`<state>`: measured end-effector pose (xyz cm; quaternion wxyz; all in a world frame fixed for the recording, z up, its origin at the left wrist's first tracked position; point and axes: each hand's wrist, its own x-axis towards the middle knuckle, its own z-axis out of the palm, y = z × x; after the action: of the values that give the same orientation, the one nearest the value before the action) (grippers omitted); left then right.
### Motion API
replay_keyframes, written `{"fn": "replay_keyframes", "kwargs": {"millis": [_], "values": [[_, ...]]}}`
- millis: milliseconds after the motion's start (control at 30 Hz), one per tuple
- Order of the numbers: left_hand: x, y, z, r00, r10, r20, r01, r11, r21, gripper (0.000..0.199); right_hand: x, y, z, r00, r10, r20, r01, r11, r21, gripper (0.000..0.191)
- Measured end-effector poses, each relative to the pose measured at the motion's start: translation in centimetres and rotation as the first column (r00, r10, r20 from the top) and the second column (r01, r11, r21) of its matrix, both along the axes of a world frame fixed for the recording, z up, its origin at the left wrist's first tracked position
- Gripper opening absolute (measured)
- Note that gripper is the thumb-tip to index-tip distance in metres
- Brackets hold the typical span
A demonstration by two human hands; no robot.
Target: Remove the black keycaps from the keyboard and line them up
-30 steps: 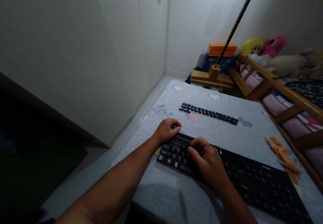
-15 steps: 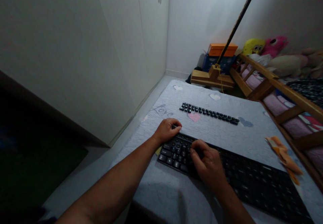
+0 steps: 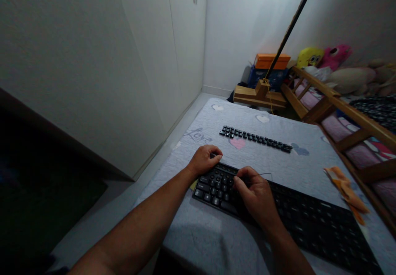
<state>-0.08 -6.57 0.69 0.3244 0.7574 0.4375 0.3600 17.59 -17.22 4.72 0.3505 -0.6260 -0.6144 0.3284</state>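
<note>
A black keyboard [image 3: 321,221] lies at a slant across the pale quilted cover, with keys missing from some spots near its left end. My left hand [image 3: 206,158] is closed around its far left corner, with the fingertips hidden behind. Over the left part of the keys, my right hand [image 3: 254,190] pinches thumb and forefinger together just above the keyboard. A thin wire [image 3: 266,174] sticks out behind that hand and seems to be held in it; the rest is hidden by the fingers. Beyond the keyboard, loose black keycaps [image 3: 256,138] lie in neat rows.
An orange cloth [image 3: 346,188] lies at the right of the cover [image 3: 192,233]. A wooden bed rail [image 3: 355,118] borders the right side, with plush toys behind it. A white wardrobe [image 3: 148,60] stands at left. A wooden stand [image 3: 260,93] with a pole is at the back.
My right hand has shifted slightly up and away over the keys, and the thin wire now shows behind it. My left hand keeps its place on the corner.
</note>
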Motion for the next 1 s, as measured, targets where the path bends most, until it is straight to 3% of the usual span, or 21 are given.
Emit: {"fn": "replay_keyframes", "kwargs": {"millis": [300, 600, 1000], "values": [[0.0, 0.1, -0.1, 1.0, -0.002, 0.0, 0.002, 1.0, -0.001, 0.013, -0.1, 1.0, 0.6, 0.998, 0.055, -0.016, -0.056, 0.993, -0.107, 0.012], [0.0, 0.0, 0.0, 1.0, 0.004, -0.007, -0.004, 1.0, -0.001, 0.012, -0.3, 0.5, 1.0, 0.991, 0.107, 0.083, -0.105, 0.994, -0.029, 0.01], [0.0, 0.0, -0.1, 1.0, -0.001, -0.001, 0.001, 1.0, 0.005, 0.012, -0.8, 0.1, 1.2, 0.968, 0.143, 0.205, -0.136, 0.99, -0.047, 0.01]]}}
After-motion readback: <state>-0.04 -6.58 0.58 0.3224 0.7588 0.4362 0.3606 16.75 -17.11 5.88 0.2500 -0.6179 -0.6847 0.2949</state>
